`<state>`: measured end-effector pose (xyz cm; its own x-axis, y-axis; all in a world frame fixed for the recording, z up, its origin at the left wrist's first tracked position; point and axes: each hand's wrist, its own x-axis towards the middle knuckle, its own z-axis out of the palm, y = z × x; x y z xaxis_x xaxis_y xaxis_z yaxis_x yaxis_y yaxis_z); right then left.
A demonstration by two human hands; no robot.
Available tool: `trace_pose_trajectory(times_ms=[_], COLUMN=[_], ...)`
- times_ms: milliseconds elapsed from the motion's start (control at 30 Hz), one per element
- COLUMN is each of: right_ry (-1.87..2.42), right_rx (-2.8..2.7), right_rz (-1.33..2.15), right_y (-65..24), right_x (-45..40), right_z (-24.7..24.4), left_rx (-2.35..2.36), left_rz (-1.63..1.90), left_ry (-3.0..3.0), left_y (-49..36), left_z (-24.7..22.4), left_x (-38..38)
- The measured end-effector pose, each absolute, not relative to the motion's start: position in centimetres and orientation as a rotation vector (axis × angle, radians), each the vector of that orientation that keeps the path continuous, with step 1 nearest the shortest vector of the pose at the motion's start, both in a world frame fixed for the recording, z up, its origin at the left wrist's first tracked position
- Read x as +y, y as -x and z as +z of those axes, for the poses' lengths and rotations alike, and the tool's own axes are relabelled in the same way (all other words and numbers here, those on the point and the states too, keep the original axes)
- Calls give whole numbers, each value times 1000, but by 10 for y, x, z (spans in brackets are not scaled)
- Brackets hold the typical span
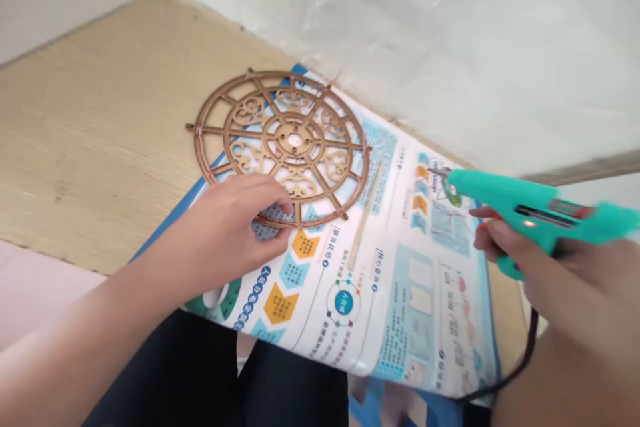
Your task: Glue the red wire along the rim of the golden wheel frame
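A round brown openwork wheel point(355, 145), apparently wood, with spokes, scroll patterns and a pierced hub, lies partly on a printed sheet point(390, 267). My left hand point(245, 227) is at its near rim, fingers and thumb curled around the edge; the exact contact is partly hidden. On the right, my right hand point(560, 273) is wrapped around a turquoise glue gun point(515, 203) with a small orange light lit on its side. The gun's metal nozzle points left, over the sheet and apart from the wheel. A dark cord hangs from the handle.
A thin wooden stick point(365, 217) lies on the sheet right of the wheel. Beneath is a light wooden tabletop point(100, 127), bordered behind by a pale plastic-covered wall point(425, 47). My dark-clothed legs point(295, 380) are below the sheet's near edge.
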<state>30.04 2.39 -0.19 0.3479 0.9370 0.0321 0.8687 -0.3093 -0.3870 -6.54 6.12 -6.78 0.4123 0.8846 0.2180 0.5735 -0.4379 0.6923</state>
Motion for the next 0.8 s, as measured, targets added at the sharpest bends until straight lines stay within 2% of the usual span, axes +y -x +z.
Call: trace_pose_trajectory(times_ms=[100, 233, 400, 567, 733, 800], right_ry=[2498, 2591, 2591, 2578, 2706, 2626], right_rx=[-1502, -1329, -1311, -1387, -1396, -1577], right_rz=[238, 239, 270, 291, -14, -85], right_y=[-317, -332, -343, -337, -303, -277], right_x=[19, -14, -43, -61, -98, -101], right_z=[13, -2, -25, -15, 15, 21], left_rx=[1249, 1246, 1259, 1272, 1263, 1249], left_rz=[709, 714, 726, 683, 653, 657], left_ry=[-2098, -2117, -2150, -2178, -2175, -2163], left_y=[66, 66, 67, 69, 70, 70], left_z=[-62, -57, -55, -52, -51, -51], left_x=[60, 57, 51, 46, 45, 45])
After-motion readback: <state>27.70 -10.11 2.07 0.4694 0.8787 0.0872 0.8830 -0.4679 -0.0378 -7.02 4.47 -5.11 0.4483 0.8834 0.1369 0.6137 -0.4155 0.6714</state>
